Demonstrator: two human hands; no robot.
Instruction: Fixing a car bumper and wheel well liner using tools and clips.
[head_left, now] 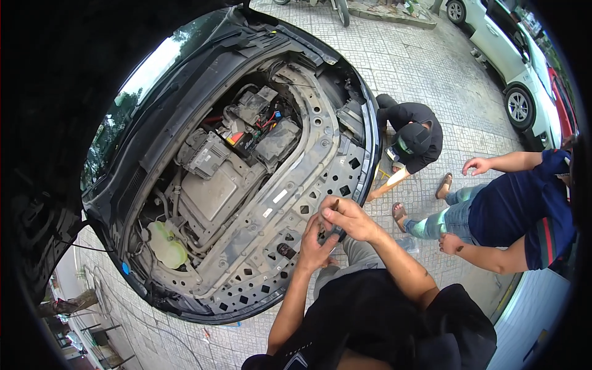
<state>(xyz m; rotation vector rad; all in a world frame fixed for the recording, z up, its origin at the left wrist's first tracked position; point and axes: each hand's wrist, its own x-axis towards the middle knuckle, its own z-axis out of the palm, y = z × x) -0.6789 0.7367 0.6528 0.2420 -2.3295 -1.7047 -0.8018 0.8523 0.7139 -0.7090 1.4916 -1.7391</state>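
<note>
**First speaker:** In the head view, how are your hands placed?

**Second speaker:** They meet above the near edge of a dark car (148, 161). Your right hand (350, 221) is closed narrow, its thumb and forefinger apparently pinching a small dark piece (335, 205). Your left hand (317, 250) is just beside it, fingers curled; whether it also grips, you cannot tell from here.

**First speaker:** Where is the piece, and why hold it so?

**Second speaker:** It shows at your right thumb's tip, too small to identify. Bringing both hands together probably steadies it and suits fine finger work.

**First speaker:** And around your hands?

**Second speaker:** Left of your left hand runs a perforated front panel (246, 231); farther left are a flat metal cover (209, 194) and a pale green reservoir (168, 245), all exposed, perhaps for reach. Beyond your right hand, a crouching person (416, 129) leans toward the car; to its right stands a person in navy (502, 213).
</note>
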